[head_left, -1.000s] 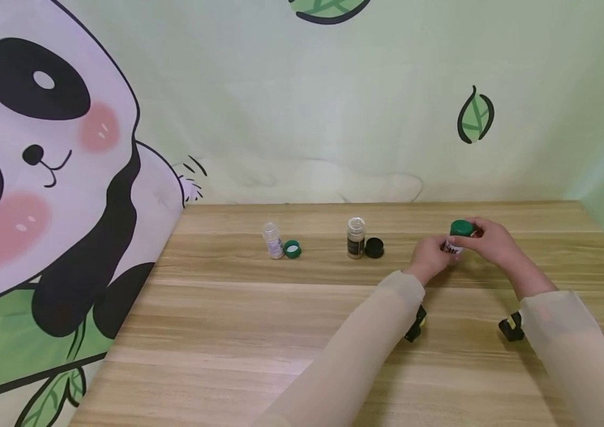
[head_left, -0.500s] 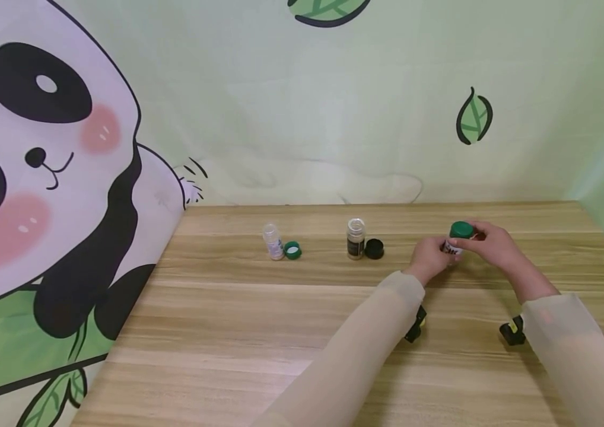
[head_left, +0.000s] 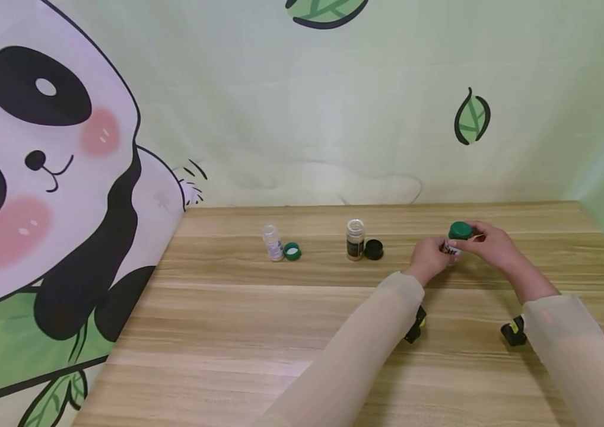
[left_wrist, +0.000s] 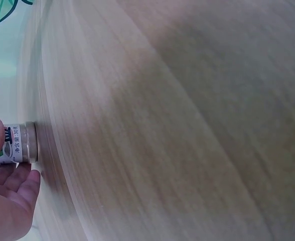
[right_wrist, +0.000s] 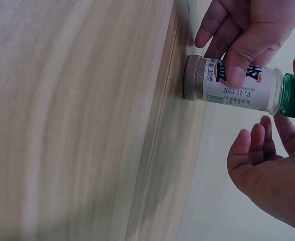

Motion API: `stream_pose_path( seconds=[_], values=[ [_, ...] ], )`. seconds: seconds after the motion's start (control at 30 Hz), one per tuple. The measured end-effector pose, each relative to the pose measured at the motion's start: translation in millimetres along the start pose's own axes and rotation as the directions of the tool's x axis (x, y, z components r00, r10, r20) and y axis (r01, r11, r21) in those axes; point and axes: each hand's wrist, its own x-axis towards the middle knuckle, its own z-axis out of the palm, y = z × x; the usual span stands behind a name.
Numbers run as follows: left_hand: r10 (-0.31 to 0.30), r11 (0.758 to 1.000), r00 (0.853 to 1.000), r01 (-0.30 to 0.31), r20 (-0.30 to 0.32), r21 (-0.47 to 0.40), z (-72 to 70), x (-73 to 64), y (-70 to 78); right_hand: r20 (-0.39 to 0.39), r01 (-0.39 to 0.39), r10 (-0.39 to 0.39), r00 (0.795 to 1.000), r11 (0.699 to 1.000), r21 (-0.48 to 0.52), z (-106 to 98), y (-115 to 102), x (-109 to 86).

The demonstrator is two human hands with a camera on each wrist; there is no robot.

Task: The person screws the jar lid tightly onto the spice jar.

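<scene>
At the right of the head view, a labelled spice bottle point(right_wrist: 240, 103) stands upright on the table with a green cap point(head_left: 460, 230) at its top. My left hand point(head_left: 430, 258) grips the bottle's body, its thumb across the white label. Thumb and forefinger of my right hand point(head_left: 489, 242) pinch the cap, while the other fingers curl loosely beside the bottle. Brownish contents show through the base in the right wrist view. In the left wrist view, the bottle's lower end point(left_wrist: 29, 142) shows between left thumb and fingers; its top lies outside that frame.
Left of the hands, an uncapped bottle with a dark label point(head_left: 355, 242) stands beside a black cap point(head_left: 374, 249). Farther left are another uncapped bottle point(head_left: 272, 243) and an upturned green cap point(head_left: 292, 251). Behind the wooden table point(head_left: 259, 332) hangs a printed backdrop point(head_left: 259, 107).
My right fingers have shifted slightly around the green cap. The bottle and my left hand keep their place, and the head view has tilted a little.
</scene>
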Motion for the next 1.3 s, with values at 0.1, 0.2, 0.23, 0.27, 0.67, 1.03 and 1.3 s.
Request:
stream_pose_path(
  seconds=[0.1,0.2,0.23,0.27,0.67,1.03,1.3],
  values=[
    [-0.006,1.000,1.000,0.006,-0.001,-0.021,0.2,0.3,-0.5,0.030,0.005,-0.006,1.000,0.999,0.039,-1.3,1.1,-0.9],
    [0.002,1.000,1.000,-0.001,0.002,-0.019,1.2,1.2,-0.9,0.066,0.012,-0.018,0.998,0.996,0.084,-3.1,4.3,-1.5],
    [0.001,1.000,1.000,-0.001,0.003,-0.011,1.6,1.7,-1.2,0.076,0.012,-0.019,0.997,0.996,0.093,-3.8,5.4,-1.3],
    [0.001,1.000,1.000,-0.001,0.004,-0.007,1.9,2.0,-1.3,0.085,0.013,-0.022,0.996,0.995,0.102,-4.4,6.2,-1.3],
    [-0.013,1.000,1.000,0.013,-0.006,0.001,-0.6,1.0,3.3,0.117,0.022,-0.039,0.992,0.989,0.144,-8.4,4.6,1.5],
    [-0.005,1.000,1.000,0.005,-0.008,-0.016,-1.8,0.4,3.7,0.110,0.024,-0.045,0.993,0.983,0.184,-6.5,7.6,3.5],
    [-0.019,1.000,1.000,0.019,-0.004,-0.016,-1.4,-1.8,1.9,0.118,-0.013,-0.010,0.993,0.981,0.193,-1.9,6.7,1.1]
  ],
)
